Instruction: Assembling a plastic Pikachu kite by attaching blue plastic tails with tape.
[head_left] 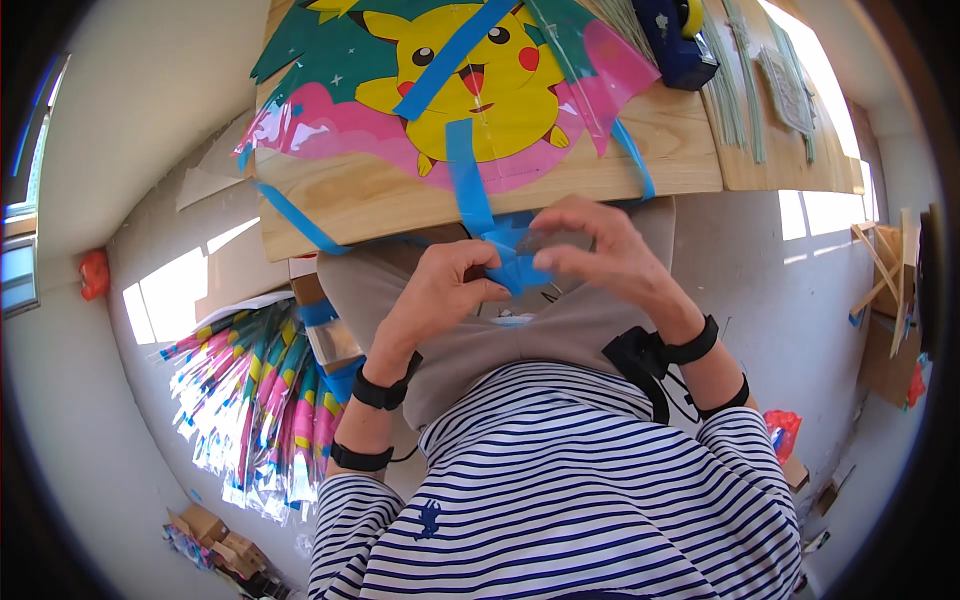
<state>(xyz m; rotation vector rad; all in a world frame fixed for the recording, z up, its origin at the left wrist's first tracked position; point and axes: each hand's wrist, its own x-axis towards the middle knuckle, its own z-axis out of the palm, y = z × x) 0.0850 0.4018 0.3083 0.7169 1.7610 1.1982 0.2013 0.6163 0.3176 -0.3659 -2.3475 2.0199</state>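
A printed plastic kite sheet [380, 150] lies on the table, with a yellow cartoon figure [480, 90] on pink and green. Blue strips run across it. One blue strip [466, 175] hangs over the table's front edge toward a crumpled bunch of blue strip [515, 262] above my lap. My left hand [440, 285] pinches the left side of this bunch between thumb and fingers. At the bunch's right side, my right hand [605, 250] has its thumb and forefinger curved and apart. Whether those fingertips touch the blue material, I cannot tell.
The wooden table [680, 160] ends just beyond my hands. A dark blue box-like tool [680, 45] stands at its back right, beside bundles of thin pale sticks [735, 100]. On the floor at left lie many rolled, colourful plastic sheets [260, 400] next to a cardboard box [330, 335].
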